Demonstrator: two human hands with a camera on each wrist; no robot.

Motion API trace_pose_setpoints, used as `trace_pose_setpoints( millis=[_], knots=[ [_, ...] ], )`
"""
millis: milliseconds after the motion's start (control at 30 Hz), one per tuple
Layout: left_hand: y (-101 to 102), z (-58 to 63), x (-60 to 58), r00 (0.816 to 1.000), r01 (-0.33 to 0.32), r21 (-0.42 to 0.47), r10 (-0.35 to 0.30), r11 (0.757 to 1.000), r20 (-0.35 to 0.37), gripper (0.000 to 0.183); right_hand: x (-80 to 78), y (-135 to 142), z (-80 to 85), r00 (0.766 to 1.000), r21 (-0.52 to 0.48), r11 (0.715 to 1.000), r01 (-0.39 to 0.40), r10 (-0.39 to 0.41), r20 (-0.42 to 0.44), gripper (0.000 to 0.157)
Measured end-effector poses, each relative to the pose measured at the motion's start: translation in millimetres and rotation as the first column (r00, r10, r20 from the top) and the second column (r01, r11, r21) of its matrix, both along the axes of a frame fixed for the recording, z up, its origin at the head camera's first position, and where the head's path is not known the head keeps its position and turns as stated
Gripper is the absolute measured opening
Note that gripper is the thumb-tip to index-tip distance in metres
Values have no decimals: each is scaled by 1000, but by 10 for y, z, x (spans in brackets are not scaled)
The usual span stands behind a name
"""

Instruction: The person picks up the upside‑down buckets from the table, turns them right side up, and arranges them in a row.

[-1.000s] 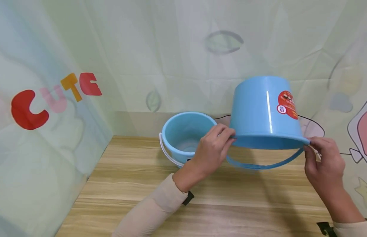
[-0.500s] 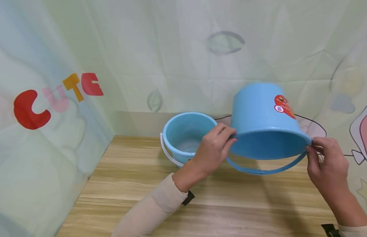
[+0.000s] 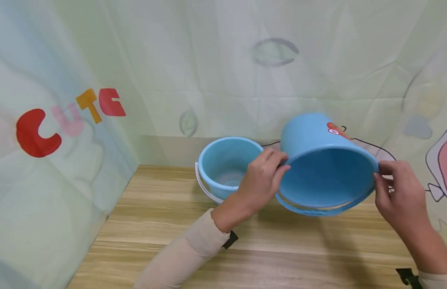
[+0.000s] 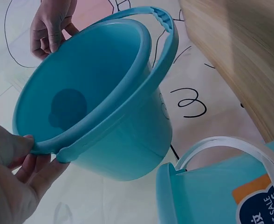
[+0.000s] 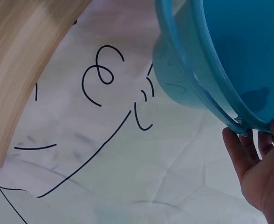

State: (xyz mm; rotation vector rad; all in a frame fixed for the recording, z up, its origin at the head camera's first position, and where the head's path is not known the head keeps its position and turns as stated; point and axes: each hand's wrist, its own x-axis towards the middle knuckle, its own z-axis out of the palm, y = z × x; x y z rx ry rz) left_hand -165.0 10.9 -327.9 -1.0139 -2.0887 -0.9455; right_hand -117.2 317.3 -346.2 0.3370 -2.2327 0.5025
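Observation:
A blue bucket (image 3: pixel 328 176) is tipped on its side above the table, its mouth facing me and a red label on its upper outside wall. My left hand (image 3: pixel 262 175) pinches the rim at the left, thumb and fingers on either side of it. At the opposite side of the rim, my right hand (image 3: pixel 400 192) pinches it near where the handle joins. The bucket's blue handle (image 3: pixel 310 211) hangs along the lower rim. Behind my left wrist, a lighter blue bucket (image 3: pixel 218 160) with a white handle (image 3: pixel 205 188) stands upright on the table, partly hidden.
The wood-grain table (image 3: pixel 155 224) reaches back to a printed cloth backdrop (image 3: pixel 223 72). Another cloth wall (image 3: pixel 46 192) with coloured letters closes off the left side. In the left wrist view, a printed label (image 4: pixel 258 207) shows on the standing bucket.
The held bucket has tilted from nearly upside down until its mouth faces me, its base sinking toward the back. Both hands keep their hold on the rim. The other bucket has stayed put.

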Motion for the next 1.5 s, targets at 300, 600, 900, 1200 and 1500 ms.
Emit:
trace_pose_setpoints(
  millis=[300,600,900,1200,1500],
  knots=[
    [11,46,-31,998,-1,-6,2,1000,65,18,-41,38,63,998,54,998,19,-22,53,37],
    [46,88,-73,994,-2,-34,6,999,111,32,-44,52,117,996,71,997,35,-41,84,35],
    [41,170,-75,980,19,-46,-10,999,199,37,-76,-8,146,986,45,994,100,-105,129,33],
    [55,214,-189,952,3,-48,12,999,305,37,-171,-41,223,974,30,994,105,-109,198,35],
    [104,249,-280,936,-33,-111,70,993,346,36,-327,2,273,960,66,994,91,-105,259,30]
  ],
)
